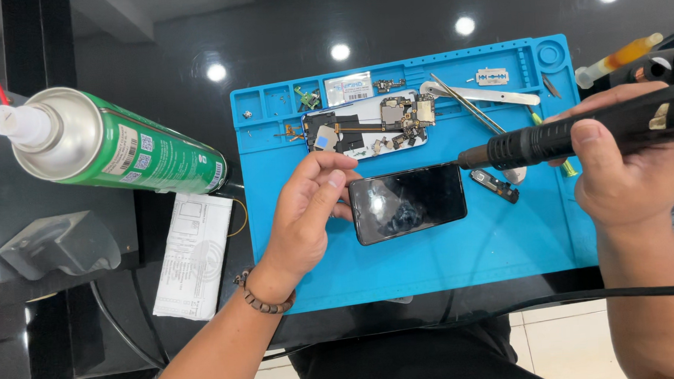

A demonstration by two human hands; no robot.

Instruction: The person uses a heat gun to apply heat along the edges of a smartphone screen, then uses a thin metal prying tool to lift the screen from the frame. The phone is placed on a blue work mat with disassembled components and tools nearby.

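My left hand (307,206) rests on a blue repair mat (498,243), its fingers touching the left edge of a black phone (407,203) that lies screen up. My right hand (628,169) grips a black handheld tool (577,133) like a hot-air or soldering handle; its tip points left at the phone's upper right corner. Behind the phone lies an opened phone body (365,129) with bare circuit boards.
Metal tweezers (470,104), a razor blade (492,76) and small parts lie in the mat's back trays. A green spray can (115,146) lies at left beside a white paper sheet (194,256). A syringe (619,60) sits at far right. The desk is black glass.
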